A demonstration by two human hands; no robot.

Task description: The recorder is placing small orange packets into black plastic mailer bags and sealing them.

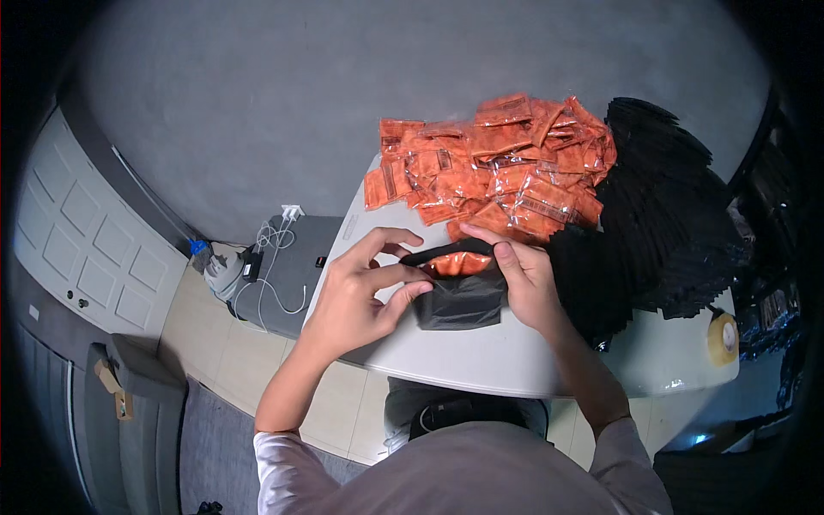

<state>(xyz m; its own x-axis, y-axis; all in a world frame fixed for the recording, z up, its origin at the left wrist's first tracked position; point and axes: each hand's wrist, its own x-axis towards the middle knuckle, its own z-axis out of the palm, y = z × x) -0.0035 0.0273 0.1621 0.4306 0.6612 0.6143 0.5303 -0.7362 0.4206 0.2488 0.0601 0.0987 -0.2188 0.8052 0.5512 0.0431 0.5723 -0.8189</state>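
1. From the head view, with every clock direction taken from the thin black bag (462,305): the bag is held just above or on the near part of the white worktop (468,365), its mouth gaping toward 12 o'clock and its plain lower end toward 6.
2. A shiny orange packet (460,263) shows inside that mouth, its upper part visible and the rest covered by the bag's dark front.
3. The left hand (360,287) is at 9 o'clock, its fingers curved and parted around the bag's left edge, with the thumb tip near the front wall; some fingertips are hidden behind the rim, so I cannot tell whether they pinch the film or only prop it open.
4. The right hand (528,279) is at 3 o'clock, thumb and forefinger pinching the right end of the rim, the forefinger stretched along the back of it.
5. Between 12 and 1 o'clock, beyond the hands, lies a broad heap of orange packets (515,163) in clear, glossy wrapping.
6. At 2 o'clock a large fanned stack of black bags (657,206) overlaps the heap's right side.
7. At 3 o'clock, near the worktop's right end, is a yellowish tape roll (724,337).
8. Off the worktop, toward 9 o'clock, white cables (276,245) trail over a grey padded seat (313,245); farther out the same way is a white panelled door (99,232).
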